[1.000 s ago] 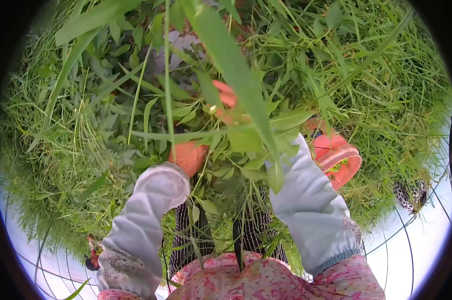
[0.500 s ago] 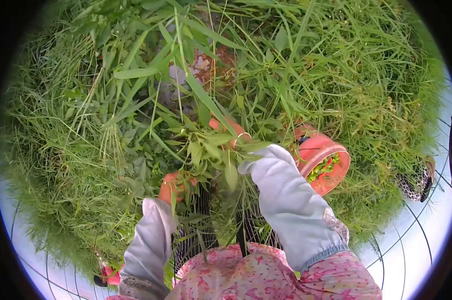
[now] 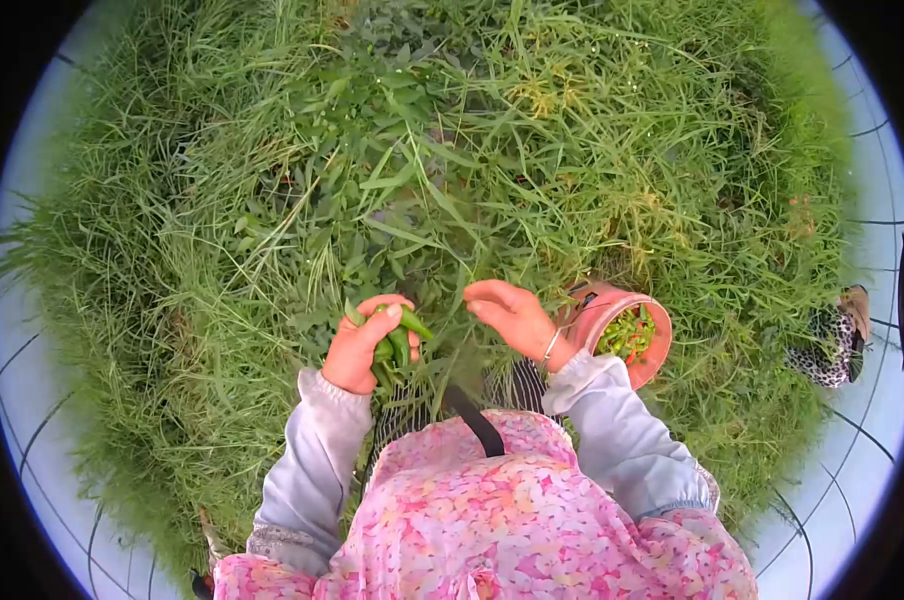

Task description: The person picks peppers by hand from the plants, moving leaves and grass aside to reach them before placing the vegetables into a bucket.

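Several green chili peppers (image 3: pixel 401 343) are clasped in my left hand (image 3: pixel 355 348), with the thumb across them and their tips poking out to the right and below. To the right, my right hand (image 3: pixel 515 316) is raised with its fingers stretched out and the palm turned inward; I see nothing in it. A bangle (image 3: pixel 552 343) circles that wrist. Just beyond the right wrist, a red bucket (image 3: pixel 596 318) tilts toward me, with green and some red peppers (image 3: pixel 627 332) inside. Leafy plants (image 3: pixel 397 265) stand just ahead of both hands.
Tall, tangled grass (image 3: pixel 222 250) surrounds me on every side. A person in a spotted garment (image 3: pixel 827 350) is partly visible at the far right. Pale sheeting with dark lines curves around the edges. A black strap (image 3: pixel 475 423) hangs at my front.
My hands have drawn back out of the foliage and the view has risen. Green peppers now show in my left hand. The right hand has come free of the leaves.
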A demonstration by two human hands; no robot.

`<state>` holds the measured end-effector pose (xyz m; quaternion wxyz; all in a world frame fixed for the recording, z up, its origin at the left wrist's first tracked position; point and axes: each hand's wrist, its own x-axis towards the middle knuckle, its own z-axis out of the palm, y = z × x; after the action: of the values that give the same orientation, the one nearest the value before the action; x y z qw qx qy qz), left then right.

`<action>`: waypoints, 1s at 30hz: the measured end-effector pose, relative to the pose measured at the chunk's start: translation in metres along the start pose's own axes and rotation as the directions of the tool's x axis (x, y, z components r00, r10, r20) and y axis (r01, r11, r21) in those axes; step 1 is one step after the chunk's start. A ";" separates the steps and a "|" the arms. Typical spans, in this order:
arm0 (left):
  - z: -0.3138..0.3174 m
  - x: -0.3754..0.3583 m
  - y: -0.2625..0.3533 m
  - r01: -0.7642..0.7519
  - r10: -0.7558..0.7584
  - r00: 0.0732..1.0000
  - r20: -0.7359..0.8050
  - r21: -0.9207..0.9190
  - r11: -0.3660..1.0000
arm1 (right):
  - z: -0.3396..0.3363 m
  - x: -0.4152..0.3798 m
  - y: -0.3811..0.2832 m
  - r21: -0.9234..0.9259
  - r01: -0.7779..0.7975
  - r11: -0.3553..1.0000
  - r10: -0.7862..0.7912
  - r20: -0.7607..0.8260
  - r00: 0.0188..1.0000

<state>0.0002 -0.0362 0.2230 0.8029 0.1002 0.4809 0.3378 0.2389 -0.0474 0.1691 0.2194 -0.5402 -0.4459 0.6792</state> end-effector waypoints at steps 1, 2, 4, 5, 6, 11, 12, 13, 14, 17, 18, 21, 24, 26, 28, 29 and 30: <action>0.009 -0.007 0.009 -0.023 0.023 0.999 0.024 -0.003 1.000 | 0.008 -0.005 -0.016 0.202 -0.005 0.979 -0.001 0.030 1.000; 0.016 -0.011 0.015 -0.057 0.057 0.998 0.041 0.000 0.998 | 0.017 -0.011 -0.035 0.282 0.011 0.959 -0.027 0.056 0.998; 0.028 -0.020 0.021 -0.120 0.120 0.990 0.073 0.001 0.993 | 0.033 -0.025 -0.068 0.434 0.026 0.900 -0.083 0.111 0.990; 0.037 -0.025 0.023 -0.159 0.159 0.986 0.049 -0.002 0.987 | 0.037 -0.030 -0.076 0.390 -0.017 0.921 -0.069 0.207 0.976; 0.041 -0.027 0.025 -0.208 0.207 0.978 0.032 0.033 0.978 | 0.046 -0.034 -0.079 0.462 -0.038 0.886 -0.083 0.239 0.967; 0.050 -0.033 0.013 -0.445 0.458 0.886 0.065 0.391 0.805 | 0.067 -0.053 -0.089 0.475 -0.211 0.854 0.052 0.327 0.944; 0.050 -0.036 0.010 -0.454 0.466 0.880 0.090 0.445 0.772 | 0.068 -0.054 -0.087 0.378 -0.215 0.901 0.080 0.342 0.936; 0.048 -0.038 0.005 -0.454 0.474 0.876 0.086 0.480 0.751 | 0.069 -0.055 -0.081 0.306 -0.198 0.931 0.086 0.342 0.936; 0.045 -0.037 0.001 -0.452 0.483 0.872 0.082 0.515 0.728 | 0.069 -0.055 -0.076 0.233 -0.181 0.955 0.094 0.339 0.936; 0.039 -0.043 -0.011 -0.442 0.481 0.875 0.057 0.502 0.743 | 0.065 -0.064 -0.080 -0.001 -0.154 0.988 0.147 0.304 0.941; 0.040 -0.045 -0.012 -0.423 0.467 0.883 0.037 0.491 0.762 | 0.065 -0.066 -0.077 -0.016 -0.147 0.989 0.145 0.317 0.937; 0.046 -0.052 -0.011 -0.415 0.461 0.887 0.016 0.463 0.783 | 0.071 -0.070 -0.066 -0.040 -0.106 0.994 0.113 0.293 0.950; 0.047 -0.052 -0.012 -0.411 0.454 0.891 0.014 0.450 0.793 | 0.075 -0.074 -0.065 -0.257 0.131 0.958 -0.088 0.171 0.981; 0.046 -0.049 -0.015 -0.395 0.440 0.898 0.002 0.447 0.803 | 0.074 -0.080 -0.073 -0.341 0.207 0.917 -0.152 0.182 0.971; 0.037 -0.039 -0.020 -0.352 0.391 0.920 -0.034 0.369 0.860 | 0.073 -0.084 -0.072 -0.346 0.292 0.892 -0.221 0.231 0.948; 0.034 -0.034 -0.020 -0.326 0.362 0.931 -0.050 0.332 0.885 | 0.074 -0.089 -0.072 -0.299 0.378 0.876 -0.310 0.252 0.917; 0.034 -0.031 -0.019 -0.324 0.359 0.933 -0.029 0.366 0.872 | 0.073 -0.096 -0.076 -0.228 0.386 0.894 -0.315 0.294 0.903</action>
<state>0.0279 -0.0644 0.2530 0.6750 0.3107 0.5465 0.3861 0.1877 -0.1109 0.2858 0.2024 -0.3861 -0.6521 0.6203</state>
